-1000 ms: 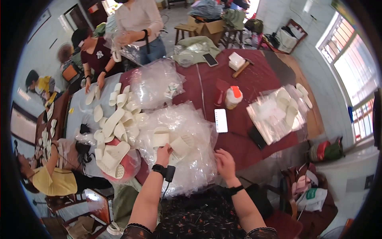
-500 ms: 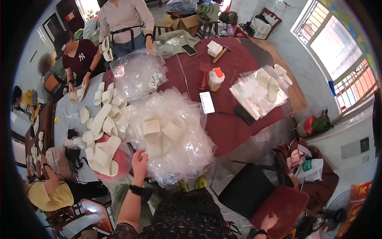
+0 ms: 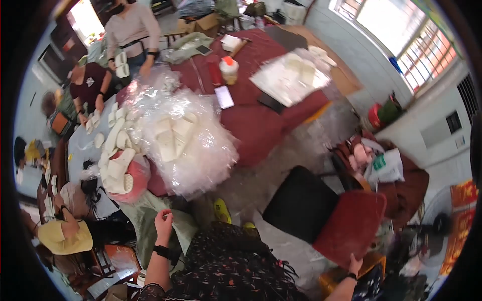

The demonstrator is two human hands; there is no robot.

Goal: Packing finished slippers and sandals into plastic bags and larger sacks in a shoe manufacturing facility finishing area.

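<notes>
At the edge of a chair's red panel [image 3: 354, 226], my right hand [image 3: 355, 264] is closed, its fingers curled over the rim. My left hand [image 3: 163, 224] hangs in the air before the table, fingers loosely curled in with nothing visible in them. Beyond it, a pair of cream slide sandals [image 3: 170, 138] lies on a heap of clear plastic bags [image 3: 193, 168]. More cream sandals [image 3: 116, 168] are piled to the left, some on a pink-red bundle [image 3: 135, 178]. The chair's black cushion [image 3: 300, 203] lies left of the red panel.
A dark red cloth [image 3: 246, 143] covers the table, with a phone [image 3: 224, 97], a bottle with an orange cap [image 3: 229, 70] and a hammer [image 3: 242, 46]. Two people stand at the far left; another in yellow [image 3: 63, 236] sits nearer. A fan [image 3: 442, 223] stands right.
My right hand has moved onto the chair's red edge. My left hand has drawn back from the bags, its fingers curling in. The view has swung right, and I stand farther from the table.
</notes>
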